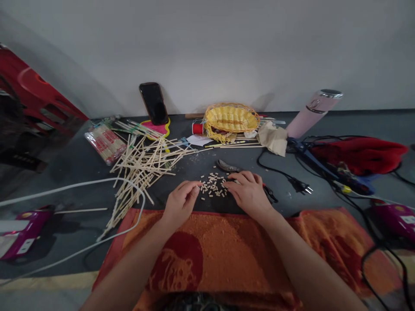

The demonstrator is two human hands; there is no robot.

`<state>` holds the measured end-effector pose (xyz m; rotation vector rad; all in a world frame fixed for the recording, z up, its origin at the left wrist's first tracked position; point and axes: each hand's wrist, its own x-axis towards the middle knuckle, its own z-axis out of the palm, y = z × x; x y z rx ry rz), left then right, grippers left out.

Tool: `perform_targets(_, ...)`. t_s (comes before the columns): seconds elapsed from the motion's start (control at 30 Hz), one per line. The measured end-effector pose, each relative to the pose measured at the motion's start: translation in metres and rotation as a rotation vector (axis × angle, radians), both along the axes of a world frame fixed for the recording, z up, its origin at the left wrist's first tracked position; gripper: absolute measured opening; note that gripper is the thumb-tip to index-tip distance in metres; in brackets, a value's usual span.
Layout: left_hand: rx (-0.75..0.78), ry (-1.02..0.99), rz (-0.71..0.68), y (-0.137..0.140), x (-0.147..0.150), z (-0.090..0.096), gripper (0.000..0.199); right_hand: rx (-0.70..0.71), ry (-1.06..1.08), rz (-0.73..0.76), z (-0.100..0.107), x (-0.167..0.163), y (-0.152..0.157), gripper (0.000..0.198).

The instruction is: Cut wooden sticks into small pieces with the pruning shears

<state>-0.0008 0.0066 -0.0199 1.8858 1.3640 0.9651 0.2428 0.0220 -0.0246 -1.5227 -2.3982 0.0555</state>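
Small wooden pieces (213, 185) lie scattered on the bench (288, 201) between the left hand (180, 203) and the right hand (252, 195). The left hand has its thumb and forefinger drawn together at one edge of the pieces, the right hand has its fingers curled at the opposite edge, and from where I stand I cannot see whether either grips a piece. Pliers (228, 166) pass behind the right hand; loose sticks (142, 164) lie left of the left hand.
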Motion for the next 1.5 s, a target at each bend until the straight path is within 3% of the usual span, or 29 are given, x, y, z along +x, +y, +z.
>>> perform_targets(0.37, -0.281, -0.195, 0.009, -0.001, 0.004, 0.003, 0.022, 0.006, 0.038, -0.024, 0.0, -0.003, 0.001, 0.02)
perform_targets(0.47, -0.333, -0.225, -0.029, -0.002, 0.007, 0.001, 0.023, 0.01, 0.2, -0.006, 0.007, -0.01, -0.004, 0.017)
perform_targets(0.67, -0.406, -0.32, -0.226, -0.01, 0.013, 0.006, 0.029, -0.086, 0.559, 0.17, 0.017, -0.037, -0.024, 0.014)
perform_targets(0.8, -0.5, -0.371, -0.192, -0.011, 0.013, 0.008, 0.029, -0.102, 0.614, 0.209, 0.016, -0.047, -0.03, 0.014)
perform_targets(0.93, -0.546, -0.431, -0.12, -0.008, 0.011, 0.004, 0.023, -0.042, 0.506, 0.173, 0.016, -0.036, -0.023, 0.013)
perform_targets(1.03, -0.573, -0.515, -0.054, -0.006, 0.009, 0.003, 0.019, 0.051, 0.309, -0.033, 0.017, -0.01, -0.01, 0.016)
perform_targets(1.17, -0.61, -0.644, -0.027, -0.004, 0.007, 0.003, 0.019, 0.015, 0.038, -0.274, 0.015, 0.023, 0.003, 0.02)
perform_targets(1.37, -0.604, -0.685, -0.037, -0.003, 0.006, 0.003, 0.018, -0.052, -0.136, -0.253, 0.007, 0.026, 0.0, 0.027)
perform_targets(1.5, -0.605, -0.67, -0.038, -0.002, 0.006, 0.004, 0.018, -0.053, -0.142, -0.26, 0.002, 0.021, 0.002, 0.023)
